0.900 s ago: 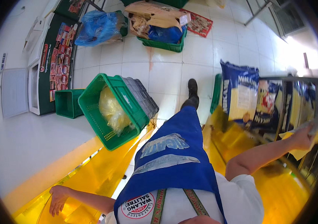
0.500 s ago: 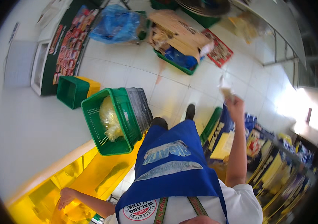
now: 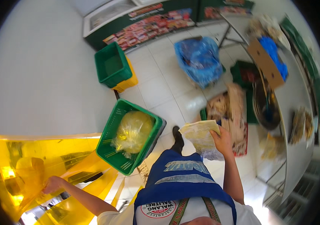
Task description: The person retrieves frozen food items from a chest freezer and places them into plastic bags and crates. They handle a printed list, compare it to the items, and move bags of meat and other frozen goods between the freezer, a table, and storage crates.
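Observation:
At the lower left, my left hand [image 3: 52, 184] is closed at the edge of a see-through yellow plastic strip curtain [image 3: 81, 165], pulling its strips aside; the fingertips are partly blurred. In front of my apron, my right hand [image 3: 222, 141] grips a flat, wrinkled, pale yellow plastic sheet or bag [image 3: 200, 138] by its edge, and it hangs down over the floor. Between my hands stands a green crate [image 3: 109, 131], stacked on grey ones. In it lies a clear yellowish plastic bag [image 3: 134, 132], whose contents I cannot make out.
Behind the crate stack sits another green crate [image 3: 112, 63] on a yellow one. A container lined with blue plastic [image 3: 199, 62] stands on the tiled floor. Flattened cardboard [image 3: 237, 112] lies to the right, beside a long table [image 3: 299, 157]. A grey-white surface [image 3: 36, 93] fills the left.
My body and view have turned right. The pale sheet in my right hand has swung closer in front of me. My left hand has stayed at the yellow curtain, which now spreads further apart.

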